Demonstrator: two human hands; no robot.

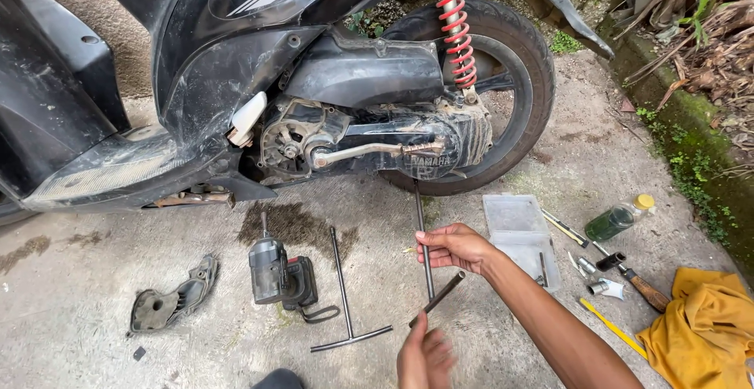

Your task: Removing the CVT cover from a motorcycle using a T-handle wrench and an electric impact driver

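Steel T-handle wrench (425,257) stood nearly upright beside the scooter's rear wheel (503,91), the right hand (454,246) gripping its shaft while the left hand (422,355) closed on the crossbar (440,297); a loose grip could have dropped it onto the concrete floor (94,342) near the impact driver (280,273).

T-handle wrench (426,259): long, thin, dark steel shaft, held near upright, lower part crossing toward the camera. Upper shaft pinched in right hand (455,248). Its crossbar (437,299), a short dark rod, angles up to the right, lower end gripped by left hand (422,357). Above concrete floor.
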